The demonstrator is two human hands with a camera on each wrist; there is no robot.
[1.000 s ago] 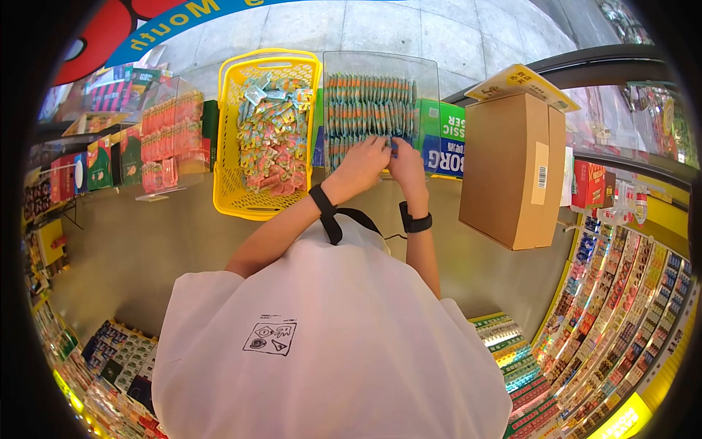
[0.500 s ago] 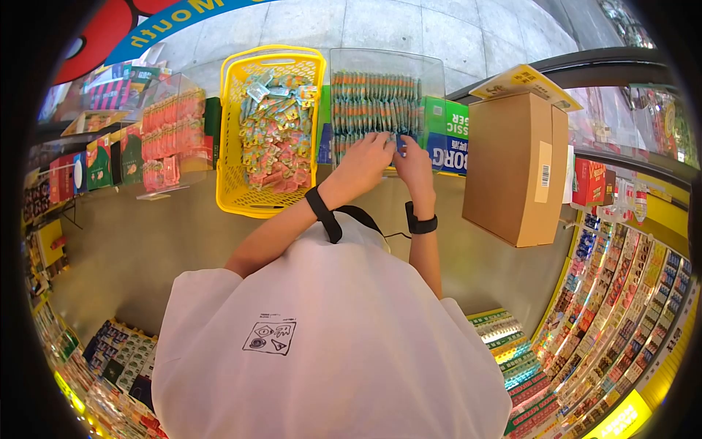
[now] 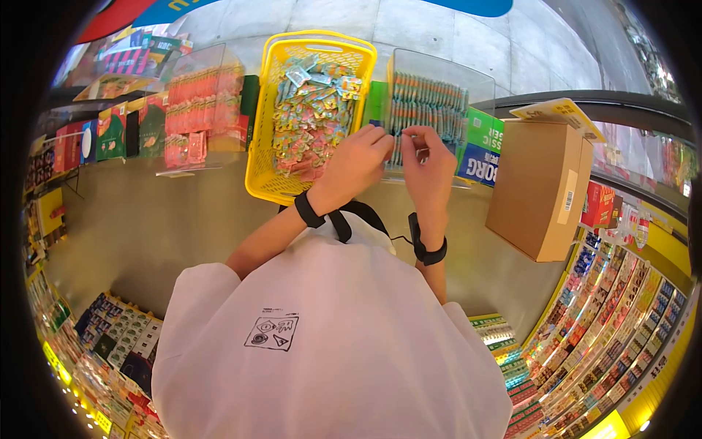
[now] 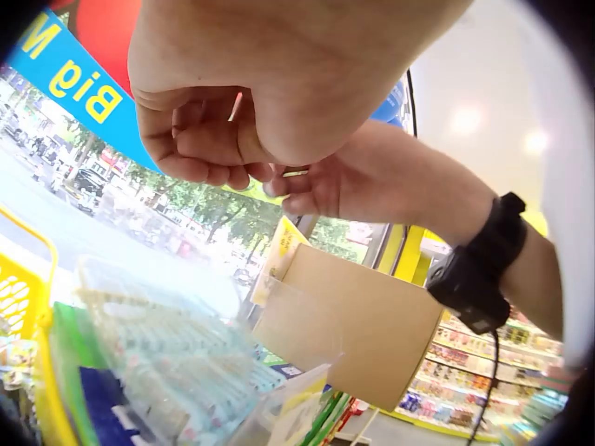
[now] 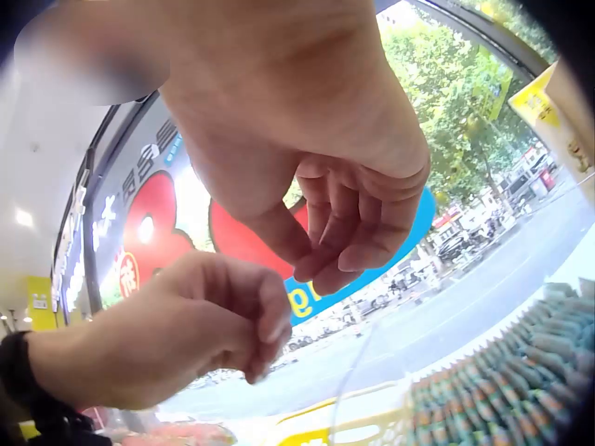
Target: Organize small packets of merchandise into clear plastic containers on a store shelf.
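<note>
We see a yellow basket (image 3: 261, 157) heaped with small packets (image 3: 311, 121), the left hand (image 3: 355, 167) beside it, fingers curled, the right hand (image 3: 428, 167) near but apart, fingers bent, whether either holds anything we cannot tell, blue-green packets (image 3: 428, 95) in rows inside a clear bin (image 3: 480, 91) just beyond, a cardboard box (image 3: 530, 186).

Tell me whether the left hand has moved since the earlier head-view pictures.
Yes: judged against the clear bin, the left hand has shifted leftward, toward the yellow basket.
</note>
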